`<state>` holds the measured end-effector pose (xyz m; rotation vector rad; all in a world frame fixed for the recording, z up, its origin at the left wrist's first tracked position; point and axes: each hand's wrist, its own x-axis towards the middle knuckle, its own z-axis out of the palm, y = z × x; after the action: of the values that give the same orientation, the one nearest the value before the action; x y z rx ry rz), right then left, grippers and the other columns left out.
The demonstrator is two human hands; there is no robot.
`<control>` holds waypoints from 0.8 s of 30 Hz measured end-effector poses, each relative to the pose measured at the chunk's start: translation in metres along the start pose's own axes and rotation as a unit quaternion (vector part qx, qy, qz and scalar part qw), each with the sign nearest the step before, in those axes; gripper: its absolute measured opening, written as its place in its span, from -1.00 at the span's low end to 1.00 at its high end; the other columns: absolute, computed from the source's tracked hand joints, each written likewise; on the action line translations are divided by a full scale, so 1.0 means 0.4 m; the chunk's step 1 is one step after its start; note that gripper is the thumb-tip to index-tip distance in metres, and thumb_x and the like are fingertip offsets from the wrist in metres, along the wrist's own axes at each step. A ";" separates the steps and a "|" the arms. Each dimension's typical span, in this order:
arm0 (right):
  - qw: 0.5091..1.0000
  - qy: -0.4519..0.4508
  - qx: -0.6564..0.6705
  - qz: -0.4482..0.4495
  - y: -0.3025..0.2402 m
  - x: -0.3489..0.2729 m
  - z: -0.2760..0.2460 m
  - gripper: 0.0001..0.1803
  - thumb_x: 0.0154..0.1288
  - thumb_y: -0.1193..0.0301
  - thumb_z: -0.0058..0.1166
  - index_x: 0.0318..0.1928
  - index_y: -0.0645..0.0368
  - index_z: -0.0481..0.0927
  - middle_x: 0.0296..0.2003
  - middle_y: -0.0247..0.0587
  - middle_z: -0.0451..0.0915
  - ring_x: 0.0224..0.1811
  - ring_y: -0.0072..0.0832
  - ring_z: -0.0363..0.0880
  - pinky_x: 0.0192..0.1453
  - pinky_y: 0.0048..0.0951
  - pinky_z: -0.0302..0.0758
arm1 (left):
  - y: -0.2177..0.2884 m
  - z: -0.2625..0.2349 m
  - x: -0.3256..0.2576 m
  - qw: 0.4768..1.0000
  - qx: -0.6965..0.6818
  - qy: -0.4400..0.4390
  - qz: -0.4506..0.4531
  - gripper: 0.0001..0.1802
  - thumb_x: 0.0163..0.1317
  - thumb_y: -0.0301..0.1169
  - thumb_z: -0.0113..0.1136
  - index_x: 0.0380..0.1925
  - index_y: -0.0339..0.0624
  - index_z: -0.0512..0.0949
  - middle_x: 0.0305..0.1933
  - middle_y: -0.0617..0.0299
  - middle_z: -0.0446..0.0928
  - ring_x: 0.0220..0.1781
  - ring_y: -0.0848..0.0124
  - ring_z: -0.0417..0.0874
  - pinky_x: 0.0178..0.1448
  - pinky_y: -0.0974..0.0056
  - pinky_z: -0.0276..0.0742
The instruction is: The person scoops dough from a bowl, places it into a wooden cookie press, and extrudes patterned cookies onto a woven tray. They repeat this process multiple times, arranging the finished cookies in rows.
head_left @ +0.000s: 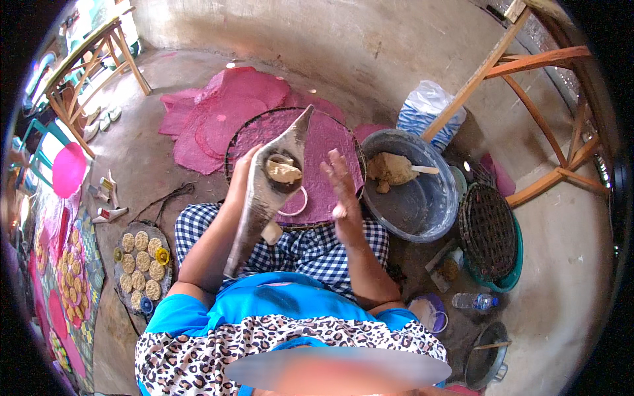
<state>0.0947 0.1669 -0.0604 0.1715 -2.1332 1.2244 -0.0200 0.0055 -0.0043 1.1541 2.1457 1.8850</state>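
My left hand (247, 173) grips the side of a long greyish wooden board (290, 148) with pointed ends, held tilted above my lap. In its dark round hollow lies a lump of pale dough (283, 171). A pale stub (271, 232) shows beside the board's lower part; whether it is fixed to it I cannot tell. My right hand (341, 188) is raised to the right of the board, fingers apart and holding nothing. Beneath both hands is a round woven tray (333, 158) lined with pink cloth, with a white ring (294, 202) on its near part.
At the right stands a dark basin (416, 214) holding a dough mass (394, 169) and a pale-handled tool. Near it are a dark basket (489, 231), a plastic bottle (475, 301) and a wooden frame (515, 102). Round patterned dough pieces (142, 262) lie at the left.
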 end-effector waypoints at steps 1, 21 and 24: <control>1.000 -0.003 0.017 -0.019 -0.024 0.005 0.019 -0.02 0.07 -0.39 -0.58 0.24 0.13 0.20 0.33 -0.05 -0.09 0.40 -0.16 -0.25 0.38 -0.11 -0.33 | -0.003 0.006 0.001 0.997 -0.071 0.018 -0.008 -0.67 -0.03 -0.49 0.22 -0.20 -0.26 0.46 -0.25 0.18 0.52 -0.30 0.43 0.57 -0.18 0.38 0.53; 0.980 -0.111 -0.152 -0.059 -0.151 0.008 0.051 -0.01 0.03 -0.43 -0.62 0.27 0.03 0.18 0.35 0.06 -0.23 0.40 -0.01 -0.42 0.34 0.02 -0.42 | 0.004 -0.011 -0.035 0.968 0.235 0.001 0.090 -0.67 -0.29 -0.37 0.29 -0.44 -0.23 0.51 -0.43 0.07 0.39 -0.33 0.13 0.47 -0.27 0.15 0.41; 1.000 0.000 -0.024 -0.012 -0.131 0.020 0.049 0.02 -0.02 -0.46 -0.60 0.26 -0.01 0.20 0.35 0.03 -0.23 0.40 -0.01 -0.42 0.33 0.08 -0.44 | 0.001 -0.005 -0.039 0.977 0.202 -0.010 0.065 -0.69 -0.29 -0.38 0.28 -0.45 -0.24 0.51 -0.42 0.06 0.39 -0.33 0.11 0.47 -0.27 0.14 0.41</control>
<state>0.1012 0.1238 -0.0243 0.1754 -2.1531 1.1579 -0.0095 -0.0049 -0.0099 1.4010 2.5774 1.5072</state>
